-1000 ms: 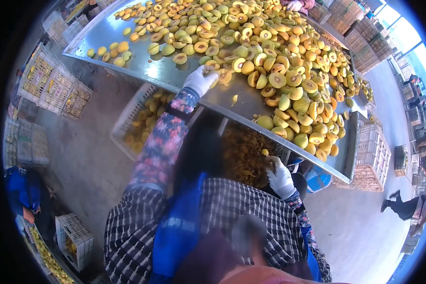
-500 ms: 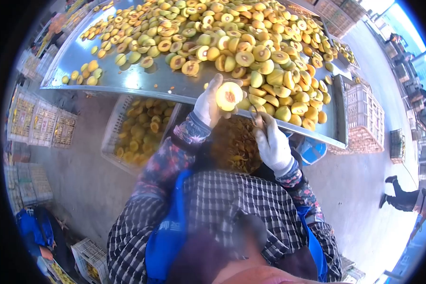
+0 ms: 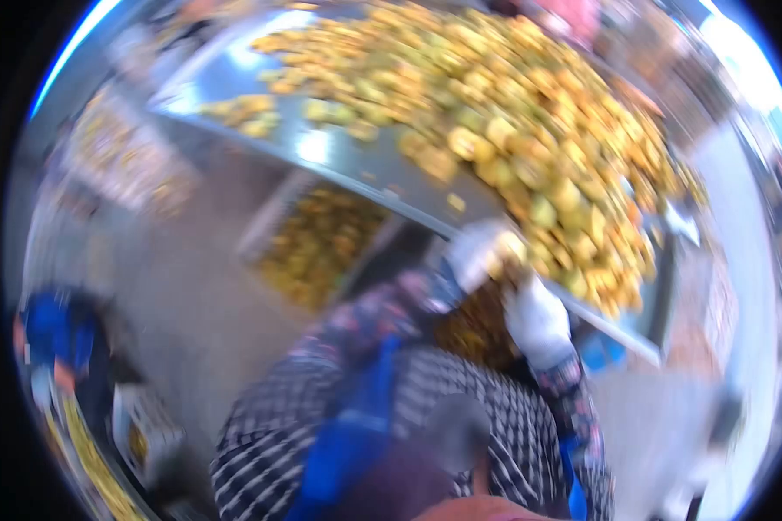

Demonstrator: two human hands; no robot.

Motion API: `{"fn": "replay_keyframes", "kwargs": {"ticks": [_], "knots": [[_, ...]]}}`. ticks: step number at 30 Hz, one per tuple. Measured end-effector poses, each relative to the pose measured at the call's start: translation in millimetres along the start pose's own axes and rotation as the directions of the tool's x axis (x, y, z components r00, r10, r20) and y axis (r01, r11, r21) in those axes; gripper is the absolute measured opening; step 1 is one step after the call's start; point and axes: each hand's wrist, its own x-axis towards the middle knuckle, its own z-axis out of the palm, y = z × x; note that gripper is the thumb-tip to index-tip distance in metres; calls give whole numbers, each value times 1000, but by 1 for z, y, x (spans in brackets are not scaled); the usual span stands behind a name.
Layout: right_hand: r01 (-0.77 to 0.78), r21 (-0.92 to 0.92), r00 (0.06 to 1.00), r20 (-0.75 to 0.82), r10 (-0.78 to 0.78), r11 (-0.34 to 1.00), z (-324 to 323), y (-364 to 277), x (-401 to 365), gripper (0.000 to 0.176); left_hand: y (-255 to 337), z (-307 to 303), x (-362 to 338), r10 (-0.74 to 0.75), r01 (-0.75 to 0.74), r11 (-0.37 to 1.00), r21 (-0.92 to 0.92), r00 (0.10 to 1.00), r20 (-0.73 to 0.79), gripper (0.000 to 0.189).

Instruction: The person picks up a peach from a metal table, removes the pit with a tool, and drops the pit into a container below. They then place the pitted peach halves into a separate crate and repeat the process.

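Observation:
My left hand point(image 3: 476, 253), in a white glove, is closed around a yellow peach half point(image 3: 508, 250) at the near edge of the metal table point(image 3: 382, 193). My right hand point(image 3: 537, 319), also gloved in white, is brought up against the fruit with its fingers closed. Half a second ago a small curved pitting tool showed in those fingers; motion blur now hides it. Below both hands is a heap of brown-orange scraps point(image 3: 473, 334). A large pile of peach halves point(image 3: 530, 165) covers much of the table.
A crate of peach halves point(image 3: 321, 247) stands under the table's near edge. Pale crates point(image 3: 122, 152) are at the left, and another stack point(image 3: 699, 300) at the right. A person in blue point(image 3: 61, 334) is at the lower left, beside a white crate point(image 3: 143, 430).
The view has swung, so the table now slants down to the right, and everything is blurred. My right hand has closed in on the peach half, which no longer shows its cut face clearly.

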Motion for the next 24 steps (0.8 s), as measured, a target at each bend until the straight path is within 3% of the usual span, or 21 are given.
{"fn": "replay_keyframes", "kwargs": {"ticks": [1, 2, 3, 4, 5, 6, 7, 9, 10, 11, 13, 14, 15, 17, 18, 21, 22, 23, 24], "knots": [[-3, -84, 993, 115, 12, 996, 0, -2, -1, 25, -2, 8, -11, -200, 197, 972, -125, 980, -13, 16], [228, -85, 973, -19, -230, 970, 0, -3, -3, 28, -13, 14, -14, -306, 320, 906, -278, 947, 92, 15], [266, -23, 963, -22, -267, 964, -1, -4, -4, 29, -25, 20, -17, -406, 450, 799, -399, 893, 195, 15], [304, 40, 953, -26, -303, 952, -1, -6, -3, 30, -44, 36, -21, -428, 458, 795, -397, 888, 169, 21], [331, 107, 935, -172, -311, 937, 20, 19, -5, 30, -64, 52, -25, -449, 466, 792, -395, 882, 141, 29], [168, 225, 985, -78, -154, 960, 18, 18, -4, 29, -29, 14, -3, -538, 665, 699, -263, 731, 420, 30], [-22, 317, 999, 40, 10, 948, 15, 16, -4, 29, -7, -4, 7, -623, 787, 534, -309, 613, 486, 36], [-116, 691, 993, 75, 89, 714, 31, 21, -4, 36, 11, 13, -1, -601, 539, 541, -646, 785, 153, 42], [-143, 675, 990, 98, 104, 724, 29, 16, -1, 39, 15, 14, 0, -533, 429, 680, -595, 846, 2, 40], [-168, 656, 986, 119, 120, 736, 28, 7, 1, 41, 19, 14, -2, -576, 453, 697, -556, 815, -58, 33], [-81, 646, 997, 68, 49, 759, 45, 25, -3, 44, -4, 35, -10, -552, 262, 666, -699, 802, -226, 20], [-20, 615, 998, 60, -22, 789, 50, 36, -5, 45, -10, 36, -10, -664, 359, 552, -752, 736, -136, 15], [45, 583, 994, 59, -97, 811, 54, 40, 0, 46, -2, 15, -6, -769, 551, 458, -698, 639, -1, 24], [-73, 711, 985, 162, -63, 699, 45, 5, 12, 40, -26, 30, -14, -766, 381, 372, -846, 642, -47, 40], [-112, 723, 971, 225, -80, 682, 52, 15, 12, 41, -20, 12, -17, -770, 514, 326, -793, 631, 93, 47], [-224, 735, 908, 395, -136, 639, 77, 59, 20, 47, -17, -12, -24, -822, 613, 339, -714, 561, 92, 59], [-260, 734, 882, 445, -155, 627, 85, 67, 27, 50, -29, -8, -30, -800, 517, 364, -775, 599, 24, 61], [-299, 729, 854, 493, -169, 616, 91, 66, 34, 53, -70, 15, -39, -741, 296, 212, -931, 670, 44, 62], [346, 254, 922, 89, -378, 903, 81, 37, 33, 48, -67, 13, -43, -697, 213, 426, -879, 697, -168, 55]]}}
